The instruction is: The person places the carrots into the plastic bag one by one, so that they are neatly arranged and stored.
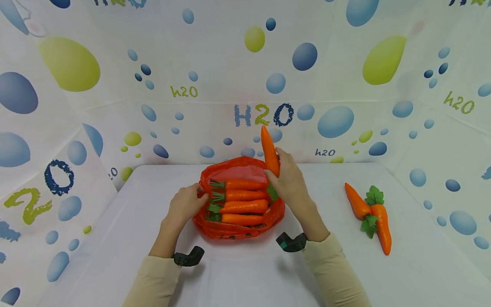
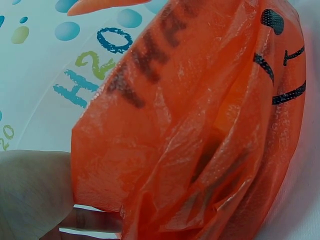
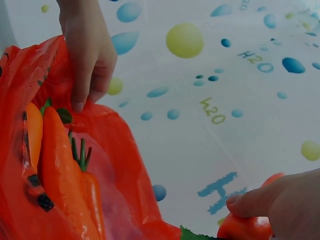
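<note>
An orange-red plastic bag (image 1: 215, 232) lies open at the middle of the table with several carrots (image 1: 245, 195) side by side inside. Their green tops point left. My left hand (image 1: 187, 201) pinches the bag's left rim between thumb and fingers, as the left wrist view also shows. Over the bag's right side my right hand (image 1: 287, 181) grips another carrot (image 1: 270, 149), held tilted with its tip upward. Green leaves of that carrot hang below the palm at the bag's right rim. In the right wrist view the held carrot (image 3: 245, 227) is partly hidden by the thumb.
Two carrots (image 1: 358, 202) with leafy tops lie crossed on the right part of the white table (image 1: 414, 273). Behind the table and at both sides stands a white backdrop (image 1: 215, 47) with blue and green spots.
</note>
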Demonstrator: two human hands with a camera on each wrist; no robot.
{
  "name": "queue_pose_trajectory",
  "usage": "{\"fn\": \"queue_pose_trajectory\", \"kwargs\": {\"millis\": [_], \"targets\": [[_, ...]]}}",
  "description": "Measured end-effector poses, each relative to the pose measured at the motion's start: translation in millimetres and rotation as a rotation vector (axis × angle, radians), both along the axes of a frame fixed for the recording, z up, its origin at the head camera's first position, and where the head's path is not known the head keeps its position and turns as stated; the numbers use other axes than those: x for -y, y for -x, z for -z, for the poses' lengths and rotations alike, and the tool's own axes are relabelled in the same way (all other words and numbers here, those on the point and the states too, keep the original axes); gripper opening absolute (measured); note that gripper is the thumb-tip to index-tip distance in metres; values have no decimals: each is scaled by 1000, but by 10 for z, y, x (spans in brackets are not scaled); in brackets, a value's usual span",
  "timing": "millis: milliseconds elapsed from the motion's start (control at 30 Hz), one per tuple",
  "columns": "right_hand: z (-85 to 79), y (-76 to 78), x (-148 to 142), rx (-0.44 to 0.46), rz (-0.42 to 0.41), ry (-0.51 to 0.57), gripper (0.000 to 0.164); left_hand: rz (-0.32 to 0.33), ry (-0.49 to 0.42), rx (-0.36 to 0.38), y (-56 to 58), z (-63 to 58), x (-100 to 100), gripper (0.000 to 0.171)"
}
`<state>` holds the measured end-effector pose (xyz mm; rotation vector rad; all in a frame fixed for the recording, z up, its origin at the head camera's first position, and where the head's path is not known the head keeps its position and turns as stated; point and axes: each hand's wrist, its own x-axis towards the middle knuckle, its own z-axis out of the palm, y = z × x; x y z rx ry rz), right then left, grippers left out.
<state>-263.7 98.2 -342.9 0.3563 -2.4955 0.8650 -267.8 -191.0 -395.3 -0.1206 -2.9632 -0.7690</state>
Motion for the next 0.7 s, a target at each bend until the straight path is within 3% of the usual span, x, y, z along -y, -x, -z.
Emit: {"fn": "queue_pose_trajectory", "kwargs": {"millis": [700], "targets": [[29, -18, 29, -4, -57, -32, 67, 11, 9, -13, 11, 29, -10, 25]]}}
